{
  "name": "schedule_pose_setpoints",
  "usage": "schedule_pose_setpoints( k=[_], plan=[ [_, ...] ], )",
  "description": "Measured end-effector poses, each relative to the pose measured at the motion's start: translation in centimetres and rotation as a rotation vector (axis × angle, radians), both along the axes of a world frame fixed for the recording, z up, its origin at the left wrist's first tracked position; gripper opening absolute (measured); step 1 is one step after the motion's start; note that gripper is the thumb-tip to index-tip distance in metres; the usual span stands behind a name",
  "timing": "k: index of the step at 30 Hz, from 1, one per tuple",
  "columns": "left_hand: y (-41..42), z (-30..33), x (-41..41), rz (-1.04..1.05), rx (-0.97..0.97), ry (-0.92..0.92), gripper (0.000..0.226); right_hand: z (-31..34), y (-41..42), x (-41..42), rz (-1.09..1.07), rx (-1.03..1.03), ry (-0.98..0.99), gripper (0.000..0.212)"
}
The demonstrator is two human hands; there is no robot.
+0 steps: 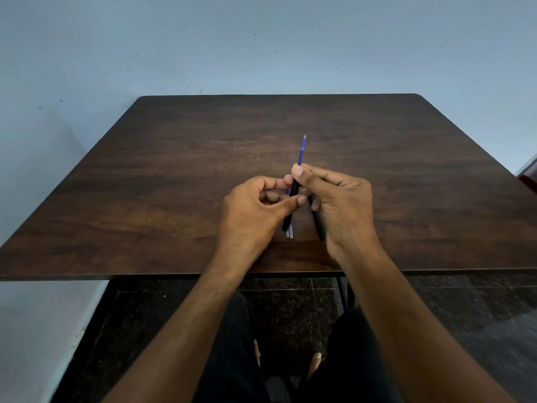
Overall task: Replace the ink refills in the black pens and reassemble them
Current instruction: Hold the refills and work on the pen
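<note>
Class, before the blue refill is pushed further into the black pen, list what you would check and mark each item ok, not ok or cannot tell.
1. Black pen barrel gripped by left hand and right hand: ok.
2. Blue refill in line with barrel: ok.
3. Refill fully seated: not ok, much sticks out.
4. Tip end right way round: cannot tell.
5. Spare refills on table, within reach: ok.

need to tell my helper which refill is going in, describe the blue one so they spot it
Start at the dark wooden table and find the two hands meeting near its front middle. From the black pen barrel pinched there, the blue refill sticks up and away. It is the only bright blue stick, silver-tipped, raised above the table.
</note>
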State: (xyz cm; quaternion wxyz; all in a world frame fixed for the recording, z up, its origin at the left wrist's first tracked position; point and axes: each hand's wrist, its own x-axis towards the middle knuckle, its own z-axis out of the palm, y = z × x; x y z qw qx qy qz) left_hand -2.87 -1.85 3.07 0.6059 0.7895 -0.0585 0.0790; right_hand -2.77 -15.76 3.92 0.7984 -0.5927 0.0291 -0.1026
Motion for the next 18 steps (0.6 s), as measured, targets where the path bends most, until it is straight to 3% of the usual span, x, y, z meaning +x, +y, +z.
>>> schedule_pose_setpoints(
  k=[5, 18],
  plan=[
    [0.3, 0.3, 0.2, 0.069, 0.117, -0.074, 0.018, -0.5, -0.9, 0.3, -0.009, -0.087, 0.025, 0.019],
    [0.3, 1.1, -0.1, 0.091, 0.242, -0.164, 0.017, -0.4, -2.2, 0.2, -0.011, -0.001, 0.034, 0.013]
  ],
)
